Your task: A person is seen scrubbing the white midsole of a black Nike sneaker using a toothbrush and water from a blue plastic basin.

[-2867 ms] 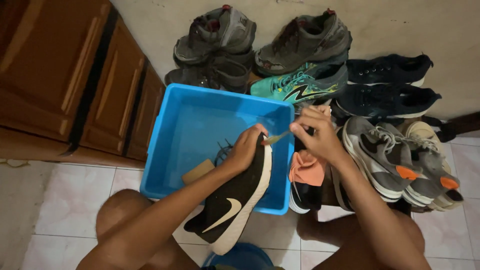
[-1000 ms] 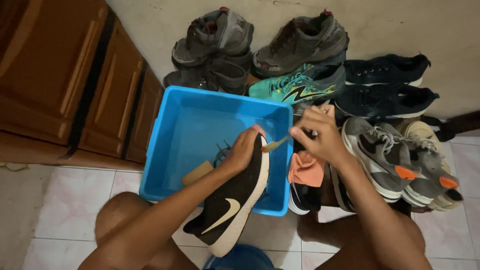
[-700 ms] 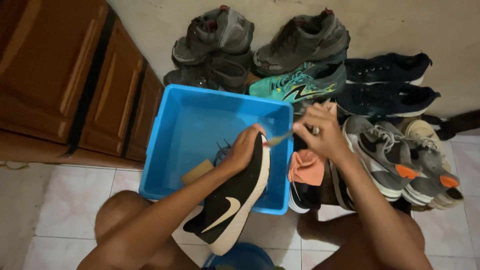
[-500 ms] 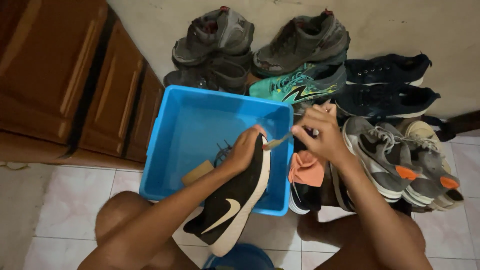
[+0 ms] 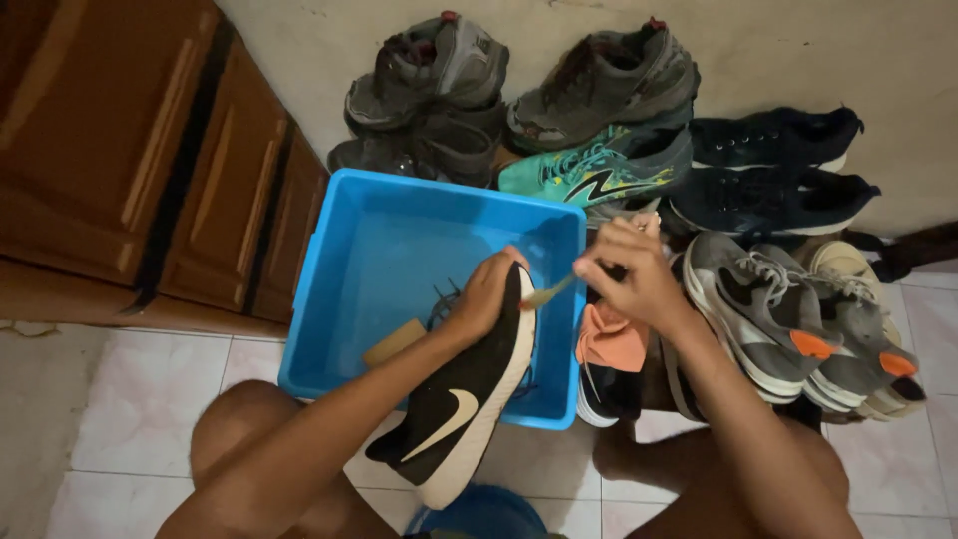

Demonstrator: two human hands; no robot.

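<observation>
My left hand (image 5: 486, 296) is wrapped tight round the toe of the black shoe (image 5: 461, 399), tilted over the blue tub (image 5: 329, 289). My right hand (image 5: 624, 274) pinches a small brush (image 5: 547, 293) against the pale sole edge — scrubbing looks midway. The bristles are too small to make out, and the tub's contents are half hidden.

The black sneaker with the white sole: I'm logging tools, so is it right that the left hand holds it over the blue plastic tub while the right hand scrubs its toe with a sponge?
Not quite. The head view shows the right hand holding a small thin-handled brush, not a sponge. The rest stands: the left hand holds the black sneaker with the white sole over the blue plastic tub.
</observation>
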